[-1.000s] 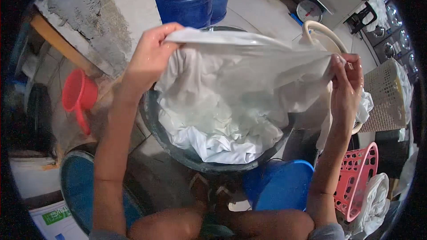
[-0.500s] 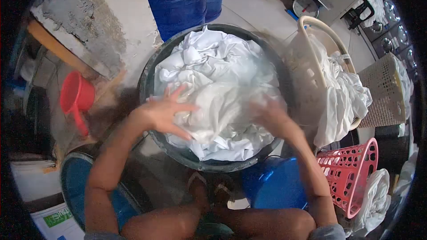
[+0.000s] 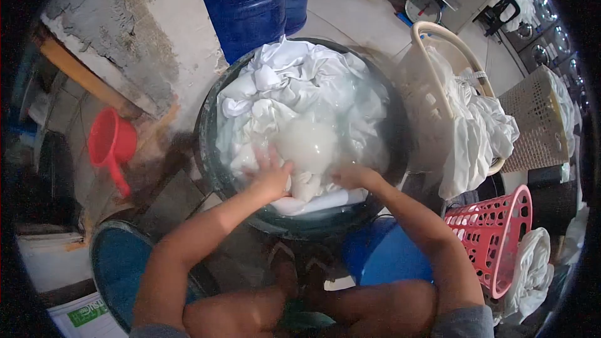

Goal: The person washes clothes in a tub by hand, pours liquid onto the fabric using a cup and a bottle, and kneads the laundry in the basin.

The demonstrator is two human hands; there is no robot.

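A large dark round tub (image 3: 210, 178) stands in front of me, with wet white cloth (image 3: 285, 78) heaped in cloudy water. Between my hands a smooth, wet bulge of cloth swells up. My left hand (image 3: 269, 175) presses on the cloth left of this bulge, its thumb and fingers spread. On the other side, my right hand (image 3: 354, 176) reaches down into the wet cloth near the tub's front right. Its fingertips are hidden by cloth and water, so their grip does not show.
Left of the tub lies a red dipper (image 3: 113, 141), with a blue basin (image 3: 119, 256) nearer me. To the right stand a cream basket (image 3: 432, 81) of white cloth and a pink basket (image 3: 494, 238). A blue container (image 3: 388, 253) sits below my right forearm. Blue water jugs (image 3: 250, 12) stand behind.
Both hands have moved closer together and toward the tub's near side. The cloth between them has puffed into a round bulge, and the cloth along the near side has sunk lower.
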